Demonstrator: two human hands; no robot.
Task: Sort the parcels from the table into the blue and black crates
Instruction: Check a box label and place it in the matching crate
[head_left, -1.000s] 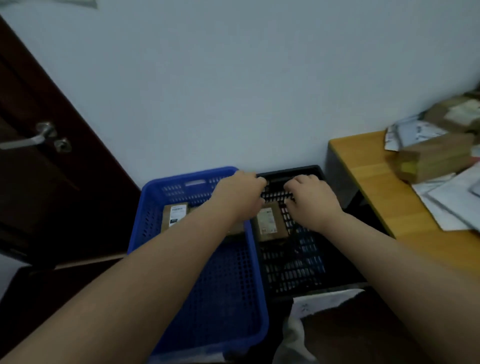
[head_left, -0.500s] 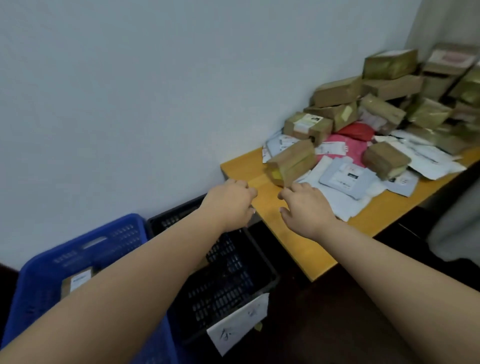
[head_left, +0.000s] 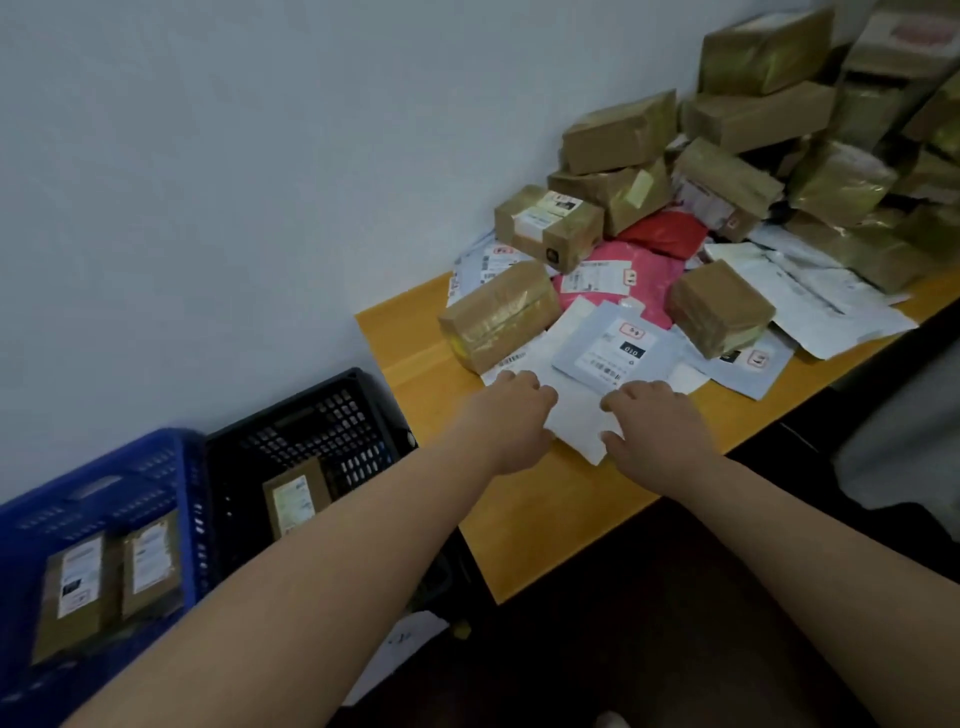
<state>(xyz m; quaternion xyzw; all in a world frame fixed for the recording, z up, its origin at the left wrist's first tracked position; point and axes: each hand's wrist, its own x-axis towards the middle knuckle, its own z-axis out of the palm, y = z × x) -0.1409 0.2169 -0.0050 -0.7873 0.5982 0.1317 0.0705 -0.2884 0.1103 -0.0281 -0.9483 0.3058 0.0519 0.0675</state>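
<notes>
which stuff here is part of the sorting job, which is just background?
Job: blue crate, black crate, parcel pile on the table, white mailer under left hand and right hand.

Background: wall, paper sheet on the floor.

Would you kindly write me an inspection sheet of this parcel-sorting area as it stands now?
Surface: wooden table, near corner bare.
Job's things: blue crate holds two boxes; black crate holds one; white mailer lies at the table's front.
Clutter: heap of brown boxes, a pink bag and a red bag, grey mailers.
Grippers: left hand and right hand rest on the white mailer's edges; whether they grip it is unclear.
Cables: nothing seen.
Surroundings: white wall; dark floor.
</notes>
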